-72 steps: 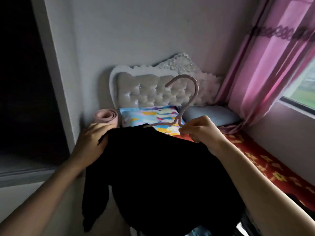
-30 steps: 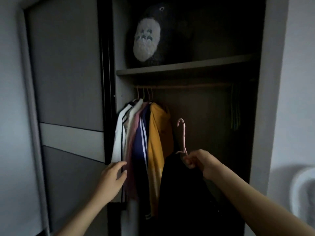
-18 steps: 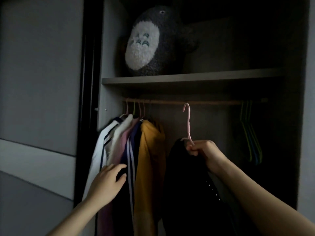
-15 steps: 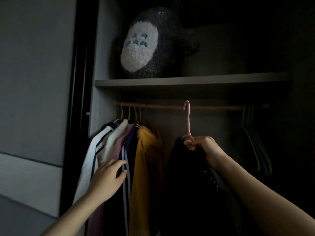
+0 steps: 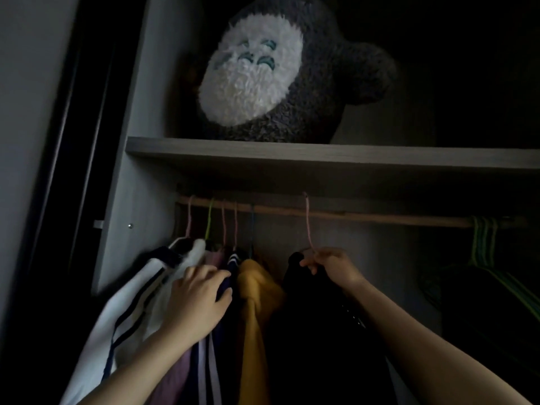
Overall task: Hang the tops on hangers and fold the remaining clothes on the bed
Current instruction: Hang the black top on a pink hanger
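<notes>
A black top (image 5: 315, 323) hangs on a pink hanger (image 5: 307, 226) whose hook sits over the wardrobe rail (image 5: 380, 216). My right hand (image 5: 333, 266) pinches the hanger's neck just above the top's collar. To the left, several tops hang close together: white with dark stripes (image 5: 122, 311), pink, navy striped, and yellow (image 5: 257, 302). My left hand (image 5: 198, 302) lies on the navy and pink tops with its fingers curved over their shoulders. The bed is out of view.
A shelf (image 5: 321, 154) above the rail carries a large grey and white plush toy (image 5: 277, 71). Empty green hangers (image 5: 483, 244) hang at the rail's right end. The wardrobe's side panel (image 5: 131, 200) and a dark door frame stand on the left.
I turned from the bed to the wardrobe with the black top. My right hand raised the pink hanger until its hook went over the rail. My left hand moved onto the hanging tops.
</notes>
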### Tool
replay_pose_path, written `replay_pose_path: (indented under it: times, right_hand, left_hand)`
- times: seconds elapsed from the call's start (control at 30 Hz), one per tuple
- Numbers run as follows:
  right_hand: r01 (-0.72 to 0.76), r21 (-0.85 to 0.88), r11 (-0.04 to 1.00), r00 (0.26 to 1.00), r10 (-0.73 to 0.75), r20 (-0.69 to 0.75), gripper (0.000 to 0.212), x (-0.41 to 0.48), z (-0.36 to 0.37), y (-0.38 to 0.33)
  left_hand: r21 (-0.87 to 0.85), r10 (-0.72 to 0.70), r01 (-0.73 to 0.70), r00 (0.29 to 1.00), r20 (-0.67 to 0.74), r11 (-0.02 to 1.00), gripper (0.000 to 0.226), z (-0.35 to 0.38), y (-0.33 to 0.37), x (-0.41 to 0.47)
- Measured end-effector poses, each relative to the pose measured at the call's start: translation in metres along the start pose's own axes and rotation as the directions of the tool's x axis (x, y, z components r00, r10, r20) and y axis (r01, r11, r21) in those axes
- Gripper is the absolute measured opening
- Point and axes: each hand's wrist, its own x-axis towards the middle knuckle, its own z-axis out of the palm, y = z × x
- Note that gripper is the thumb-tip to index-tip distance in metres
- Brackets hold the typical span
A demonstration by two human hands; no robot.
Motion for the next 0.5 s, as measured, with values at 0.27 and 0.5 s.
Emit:
replay_pose_path:
  times: [0.27, 0.5]
  right_hand:
    - [0.005, 0.052, 0.999, 0.999, -0.003, -0.037, 0.021, 0.056, 0.036, 0.0]
    - [-0.008, -0.085, 0.996, 0.999, 0.004, -0.05, 0.061, 0.07, 0.049, 0.006]
  left_hand:
    - [0.0, 0.018, -0.018, 1.0, 0.009, 1.0, 0.085, 0.014, -0.019, 0.001]
    - [0.004, 0.022, -0.022, 1.0, 0.005, 1.0, 0.091, 0.013, -0.021, -0.004]
